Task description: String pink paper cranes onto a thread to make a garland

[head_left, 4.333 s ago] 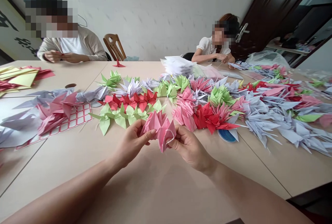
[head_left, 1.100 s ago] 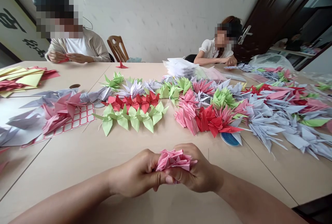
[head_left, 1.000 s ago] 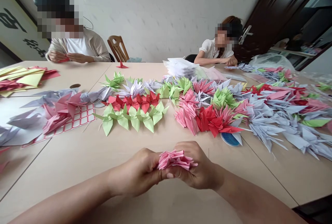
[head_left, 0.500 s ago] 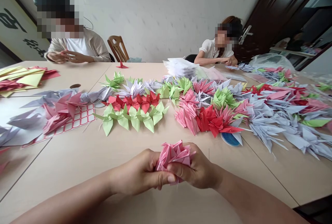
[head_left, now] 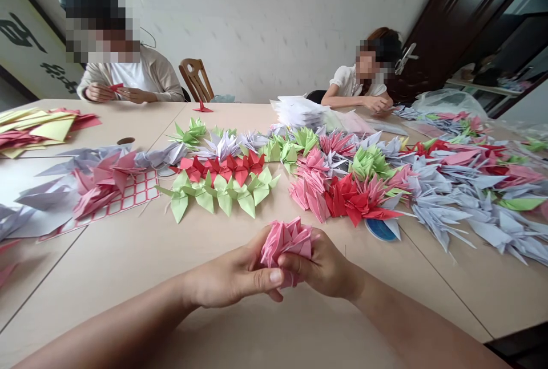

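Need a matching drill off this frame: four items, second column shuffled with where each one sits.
1 pink folded bundle
2 green folded row
3 blue disc
4 wooden chair

a beyond the far edge of the table, by the wall
b pinched between left hand and right hand
c lying just nearer than the red folded row
d partly under red folded pieces

Pairs: 1-b, 2-c, 3-d, 4-a

All that shows of the person is two bare hands and two bare forearms. The left hand, left of the grip, has a broad thumb ending in a short, rounded, plain nail. The right hand, right of the grip, shows creased knuckles. The left forearm and the right forearm, behind the grip on either side, are smooth and uncovered to the picture's lower edge.
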### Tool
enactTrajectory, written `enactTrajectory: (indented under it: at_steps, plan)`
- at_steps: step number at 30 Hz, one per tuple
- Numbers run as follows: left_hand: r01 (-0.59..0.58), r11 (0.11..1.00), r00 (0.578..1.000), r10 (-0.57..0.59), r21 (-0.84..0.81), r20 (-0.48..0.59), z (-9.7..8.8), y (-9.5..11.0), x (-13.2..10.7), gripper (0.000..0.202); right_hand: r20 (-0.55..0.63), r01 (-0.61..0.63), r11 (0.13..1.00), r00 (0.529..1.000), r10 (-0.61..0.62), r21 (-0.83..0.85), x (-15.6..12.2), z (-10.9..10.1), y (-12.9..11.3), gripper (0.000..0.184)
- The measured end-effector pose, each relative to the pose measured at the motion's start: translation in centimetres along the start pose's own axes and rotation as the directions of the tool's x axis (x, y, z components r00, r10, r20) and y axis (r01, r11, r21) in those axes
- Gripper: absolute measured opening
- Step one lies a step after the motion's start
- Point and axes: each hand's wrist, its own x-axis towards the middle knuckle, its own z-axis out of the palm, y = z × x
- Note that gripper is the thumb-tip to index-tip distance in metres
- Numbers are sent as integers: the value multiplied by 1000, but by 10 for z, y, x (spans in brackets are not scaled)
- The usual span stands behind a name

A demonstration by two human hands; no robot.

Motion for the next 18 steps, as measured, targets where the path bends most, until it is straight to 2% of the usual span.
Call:
enactTrajectory:
  at_steps: [3, 7, 10, 14, 18]
  plan:
    - [14, 998, 998, -17, -59, -52, 3, -2, 2, 27, -82, -64, 998, 995, 62, -21, -1, 0, 2, 37]
    - [24, 992, 993, -38, -120, -114, 5, -4, 3, 21, -88, -183, 977, 977, 193, 106, -2, 0, 5, 43]
    - [3, 992, 979, -28, -124, -202, 4, -6, 4, 22, -133, -171, 977, 973, 187, 126, -1, 0, 5, 42]
    - [-90, 984, 940, 33, -153, -339, -1, -9, 6, 20, -291, -172, 985, 941, 174, 31, 1, 1, 7, 39]
    - [-122, 982, 915, 55, -145, -400, -5, -9, 7, 14, -333, -154, 985, 927, 172, 82, 4, 1, 12, 34]
